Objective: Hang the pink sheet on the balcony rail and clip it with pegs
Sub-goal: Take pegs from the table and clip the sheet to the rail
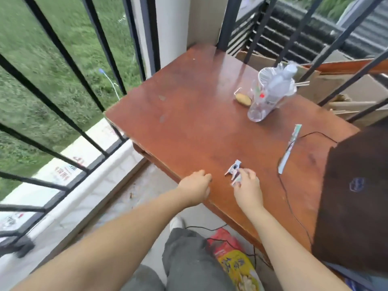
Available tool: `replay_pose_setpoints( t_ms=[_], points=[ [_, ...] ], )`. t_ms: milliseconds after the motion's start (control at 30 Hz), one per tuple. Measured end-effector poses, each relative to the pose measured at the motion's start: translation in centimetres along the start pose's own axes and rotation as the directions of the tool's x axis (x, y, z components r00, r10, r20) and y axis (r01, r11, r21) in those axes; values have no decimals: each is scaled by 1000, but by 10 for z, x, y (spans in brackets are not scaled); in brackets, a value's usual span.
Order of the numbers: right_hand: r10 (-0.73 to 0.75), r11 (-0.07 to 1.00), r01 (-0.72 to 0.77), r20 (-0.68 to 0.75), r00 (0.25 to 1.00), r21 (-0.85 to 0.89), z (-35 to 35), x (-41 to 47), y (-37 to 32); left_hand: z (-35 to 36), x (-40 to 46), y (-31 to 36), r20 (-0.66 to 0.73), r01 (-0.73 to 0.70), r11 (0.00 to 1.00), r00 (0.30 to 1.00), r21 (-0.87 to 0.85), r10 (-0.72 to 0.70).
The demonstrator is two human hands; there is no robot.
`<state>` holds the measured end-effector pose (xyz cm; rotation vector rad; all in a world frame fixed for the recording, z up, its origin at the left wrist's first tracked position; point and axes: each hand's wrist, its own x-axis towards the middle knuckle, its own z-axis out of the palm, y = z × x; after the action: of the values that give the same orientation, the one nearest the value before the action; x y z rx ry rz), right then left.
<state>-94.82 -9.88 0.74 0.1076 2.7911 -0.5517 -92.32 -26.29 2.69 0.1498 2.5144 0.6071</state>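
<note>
Small pale-blue pegs (233, 169) lie near the front edge of a reddish wooden table (189, 114). My right hand (247, 190) rests on the table with its fingertips closed on one peg, and a second peg lies just beyond it. My left hand (196, 189) sits at the table's front edge, fingers curled, with nothing visible in it. The black balcony rail (63, 114) runs along the left. No pink sheet is in view.
A clear plastic cup stuffed with wrappers (270, 95) and a small yellowish item (243, 99) stand at the far right of the table. A long wrapper (290, 148), a thin black cable (287, 196) and a dark brown cloth (352, 196) lie at the right. A red-yellow bag (233, 261) lies on the floor.
</note>
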Motion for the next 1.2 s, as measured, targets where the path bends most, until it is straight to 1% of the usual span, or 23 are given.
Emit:
replay_pose_setpoints(
  t_ms=[67, 167, 233, 333, 400, 467, 500, 567, 667, 733, 800, 833, 867, 967, 1000, 1033, 1100, 1167, 1200],
  points=[
    [84, 996, -83, -26, 996, 21, 0, 9, 8, 3, 35, 19, -10, 66, 998, 998, -6, -66],
    [182, 982, -183, 10, 983, 41, 6, 16, 12, 10, 79, 47, -88, 161, 983, 982, -88, -169],
    [185, 982, -185, 11, 983, 27, 10, 17, 14, 17, 97, 58, -107, 168, 985, 980, -28, -170],
    [166, 984, -166, 0, 986, 66, 9, 17, 18, 23, 109, 57, -133, 114, 986, 986, 122, -98],
    [117, 985, -116, -3, 993, 132, 7, 16, 19, 22, 104, 46, -120, 56, 984, 992, 168, -36],
    [61, 985, -61, 8, 998, 161, 5, 14, 14, 16, 89, 31, -91, 21, 994, 996, 108, -11],
    [27, 985, -31, 25, 999, 171, 5, 13, 6, 12, 78, 21, -107, 40, 998, 994, 42, -36],
    [-51, 979, 35, 74, 996, 203, 10, 12, -20, 8, 50, -5, -173, 110, 988, 976, -113, -128],
    [-242, 952, 199, 172, 955, 234, 27, 5, -74, 9, -5, -53, -212, 253, 930, 926, -269, -313],
    [-399, 912, 359, 230, 888, 196, 41, -11, -108, 15, -49, -84, -190, 381, 844, 860, -378, -474],
    [-538, 843, 506, 298, 789, 182, 52, -41, -143, 31, -104, -113, -152, 468, 720, 776, -512, -613],
    [-577, 815, 549, 332, 746, 184, 56, -55, -157, 39, -128, -123, -124, 488, 660, 744, -571, -657],
    [-591, 804, 564, 363, 720, 189, 61, -64, -166, 44, -144, -129, -88, 501, 611, 725, -613, -684],
    [-655, 718, 674, 501, 566, 177, 94, -133, -196, 75, -240, -138, 12, 557, 420, 612, -716, -791],
    [-659, 702, 679, 555, 507, 213, 106, -163, -202, 88, -272, -138, 15, 562, 379, 572, -735, -820],
    [-650, 707, 651, 615, 446, 276, 119, -195, -206, 102, -305, -135, 12, 560, 329, 518, -760, -855],
    [-593, 762, 538, 723, 353, 362, 143, -264, -209, 137, -372, -128, 26, 507, 196, 398, -839, -917],
    [-539, 807, 441, 797, 274, 394, 167, -333, -211, 184, -439, -125, 48, 376, 54, 257, -925, -965],
    [-518, 817, 413, 827, 219, 403, 177, -368, -211, 210, -472, -121, 77, 300, -19, 181, -954, -981]
  ],
)
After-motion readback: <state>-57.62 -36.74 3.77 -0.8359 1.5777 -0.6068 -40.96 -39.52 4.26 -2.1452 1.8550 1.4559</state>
